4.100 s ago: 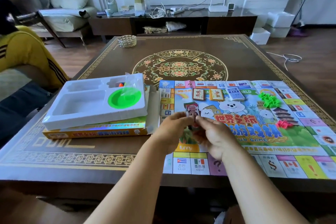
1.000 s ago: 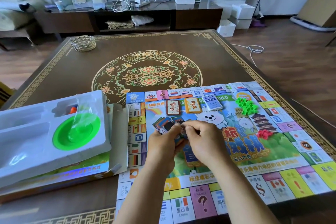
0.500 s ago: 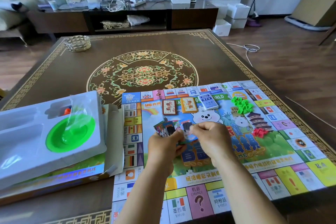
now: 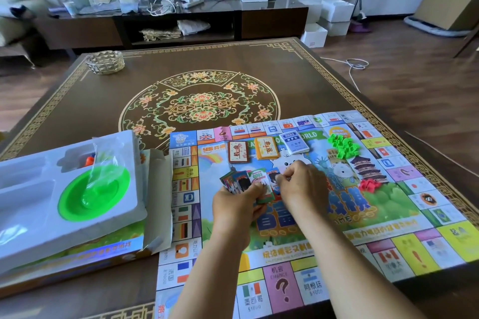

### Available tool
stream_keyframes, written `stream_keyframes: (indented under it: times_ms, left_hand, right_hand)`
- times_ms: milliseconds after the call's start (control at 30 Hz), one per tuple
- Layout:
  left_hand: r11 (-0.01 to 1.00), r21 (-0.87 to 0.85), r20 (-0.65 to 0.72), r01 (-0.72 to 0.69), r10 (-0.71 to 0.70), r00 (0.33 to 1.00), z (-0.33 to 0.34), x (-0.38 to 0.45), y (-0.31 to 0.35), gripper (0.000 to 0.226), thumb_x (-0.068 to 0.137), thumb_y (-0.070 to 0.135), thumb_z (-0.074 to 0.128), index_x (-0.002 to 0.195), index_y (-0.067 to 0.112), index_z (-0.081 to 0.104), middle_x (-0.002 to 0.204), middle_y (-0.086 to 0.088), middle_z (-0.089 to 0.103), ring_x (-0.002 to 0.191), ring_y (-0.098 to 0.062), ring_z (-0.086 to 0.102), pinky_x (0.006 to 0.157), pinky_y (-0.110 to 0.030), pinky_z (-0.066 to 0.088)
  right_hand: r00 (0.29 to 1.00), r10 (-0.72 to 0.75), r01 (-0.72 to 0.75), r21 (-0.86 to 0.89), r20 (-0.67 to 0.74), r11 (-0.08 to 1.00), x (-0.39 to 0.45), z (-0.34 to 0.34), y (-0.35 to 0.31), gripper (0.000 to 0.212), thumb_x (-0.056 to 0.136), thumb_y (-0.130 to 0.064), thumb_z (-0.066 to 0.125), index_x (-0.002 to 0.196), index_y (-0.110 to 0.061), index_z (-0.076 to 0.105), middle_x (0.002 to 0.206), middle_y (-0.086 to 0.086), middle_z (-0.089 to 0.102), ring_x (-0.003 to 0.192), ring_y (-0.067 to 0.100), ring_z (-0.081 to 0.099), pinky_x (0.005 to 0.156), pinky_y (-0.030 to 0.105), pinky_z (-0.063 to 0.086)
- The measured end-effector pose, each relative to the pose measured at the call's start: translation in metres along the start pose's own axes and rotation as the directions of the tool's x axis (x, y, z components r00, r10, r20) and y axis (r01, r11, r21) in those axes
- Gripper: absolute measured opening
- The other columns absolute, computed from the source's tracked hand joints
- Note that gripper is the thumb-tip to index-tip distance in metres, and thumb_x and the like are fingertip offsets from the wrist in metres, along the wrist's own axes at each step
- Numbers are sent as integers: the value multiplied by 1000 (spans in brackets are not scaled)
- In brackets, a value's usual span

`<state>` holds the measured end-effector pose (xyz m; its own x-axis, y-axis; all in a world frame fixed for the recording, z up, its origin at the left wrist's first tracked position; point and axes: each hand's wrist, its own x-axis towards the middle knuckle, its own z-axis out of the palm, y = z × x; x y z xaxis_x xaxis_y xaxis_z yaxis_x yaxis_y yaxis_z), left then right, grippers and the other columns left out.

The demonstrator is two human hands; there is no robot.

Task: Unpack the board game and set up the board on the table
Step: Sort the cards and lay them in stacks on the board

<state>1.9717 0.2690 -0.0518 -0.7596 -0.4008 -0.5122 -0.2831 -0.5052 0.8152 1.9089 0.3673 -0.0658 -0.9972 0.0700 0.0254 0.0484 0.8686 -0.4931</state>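
- Game board (image 4: 298, 217) lay flat and unfolded on the near right part of the dark patterned table (image 4: 103, 101).
- Left hand (image 4: 234, 206) hovered over the board's middle, fingers curled round a fanned stack of small paper notes (image 4: 246, 184).
- Right hand (image 4: 302, 184) sat just right of the left hand, thumb and fingertips pinching one note from the fan; both hands touched the stack.
- Three card decks lay in a row along the board's far side: brown deck (image 4: 238, 151), orange deck (image 4: 267, 147), blue deck (image 4: 295, 142).
- Green pieces (image 4: 343, 145) were heaped right of the decks, on the board; red pieces (image 4: 370, 185) lay nearer, also on the board.
- Left of the board, a white tray (image 4: 31, 215) with a green dish (image 4: 93, 195) rested on the game box (image 4: 77, 259).
- Small basket (image 4: 105, 62) stood at the table's far left, well apart from the board.
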Motion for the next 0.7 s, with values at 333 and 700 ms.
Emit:
stream_keyframes:
  times_ms: [333, 700]
  left_hand:
    - [998, 42, 143, 36, -42, 989, 22, -11, -7, 14, 84, 11, 69, 89, -2, 66, 73, -12, 70, 58, -18, 68, 54, -25, 56]
    - [994, 62, 157, 85, -94, 983, 18, -7, -2, 5, 90, -1, 56, 91, 4, 54, 92, -16, 67, 76, -23, 67, 66, -33, 60]
  right_hand:
    - [963, 91, -219, 537, 255, 815, -21, -34, 15, 16, 87, -29, 64, 84, -14, 71, 82, 1, 71, 80, 21, 65, 75, 36, 52]
    - [980, 191, -195, 69, 61, 978, 33, -18, 33, 10, 88, -26, 59, 88, -17, 64, 90, 2, 69, 80, 23, 64, 67, 30, 52]
